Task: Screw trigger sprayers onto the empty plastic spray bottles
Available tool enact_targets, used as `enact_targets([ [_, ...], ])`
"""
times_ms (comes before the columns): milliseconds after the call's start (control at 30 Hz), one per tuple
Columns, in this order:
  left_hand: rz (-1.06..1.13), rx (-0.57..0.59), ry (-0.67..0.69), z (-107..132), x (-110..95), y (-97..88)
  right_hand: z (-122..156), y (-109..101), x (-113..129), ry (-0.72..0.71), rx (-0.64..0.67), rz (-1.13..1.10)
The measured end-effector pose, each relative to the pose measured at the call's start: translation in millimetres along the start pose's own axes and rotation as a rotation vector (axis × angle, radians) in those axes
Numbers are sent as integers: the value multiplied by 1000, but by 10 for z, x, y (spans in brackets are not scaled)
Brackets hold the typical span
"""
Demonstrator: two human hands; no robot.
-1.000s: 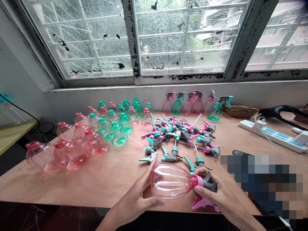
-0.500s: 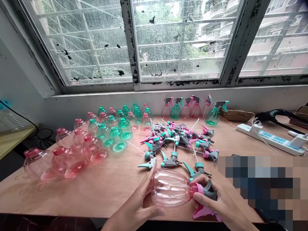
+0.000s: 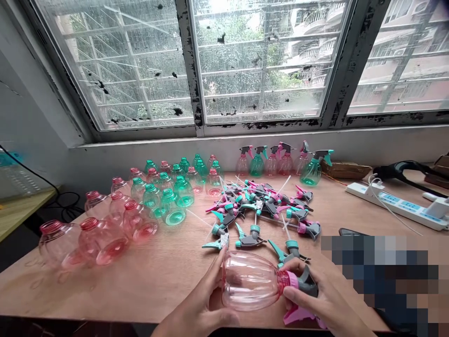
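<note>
A clear pink spray bottle [image 3: 249,283] lies sideways above the near edge of the table, its base to the left. My left hand [image 3: 201,302] holds it at the base end, thumb below and fingers behind. My right hand [image 3: 324,299] is closed around the neck end, with thumb and fingers at the pink collar [image 3: 293,279] of a grey spray head [image 3: 307,282]. The collar sits against the bottle's red neck, and the pink trigger [image 3: 298,314] points downward. Just beyond the hands lie loose spray heads with turquoise collars, the nearest [image 3: 292,248] close to my right fingers.
Several open pink bottles [image 3: 103,241] and green bottles [image 3: 170,206] stand at the left. A pile of loose spray heads [image 3: 259,199] covers the middle. Bottles with heads fitted [image 3: 286,161] line the wall. A power strip [image 3: 396,206] lies right, above a blurred-out patch.
The whole scene sits slightly lower in view. Both hands keep their hold on the spray bottle, with little visible change in their grip.
</note>
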State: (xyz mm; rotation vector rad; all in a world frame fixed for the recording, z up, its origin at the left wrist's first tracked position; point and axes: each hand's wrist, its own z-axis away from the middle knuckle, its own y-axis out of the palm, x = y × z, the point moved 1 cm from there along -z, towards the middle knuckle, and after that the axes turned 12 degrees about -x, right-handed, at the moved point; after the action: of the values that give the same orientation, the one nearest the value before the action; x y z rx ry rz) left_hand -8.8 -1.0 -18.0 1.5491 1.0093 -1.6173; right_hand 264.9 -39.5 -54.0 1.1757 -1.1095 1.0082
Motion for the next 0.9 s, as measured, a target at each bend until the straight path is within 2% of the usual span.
enact_targets([
  [200,-25,15,-1,-35,75,-47,1,13,34,11,-7,17],
  [333,11,65,-2,-50,68,-19,-4,8,22,21,-11,15],
  [467,-2,3,-36,-27,25,0,-1,-6,-2,11,7,32],
  [700,-40,-15,-51,-22,43,-37,3,4,20,11,4,48],
  [900,13,51,-21,-57,-8,9,-4,10,20,32,8,12],
])
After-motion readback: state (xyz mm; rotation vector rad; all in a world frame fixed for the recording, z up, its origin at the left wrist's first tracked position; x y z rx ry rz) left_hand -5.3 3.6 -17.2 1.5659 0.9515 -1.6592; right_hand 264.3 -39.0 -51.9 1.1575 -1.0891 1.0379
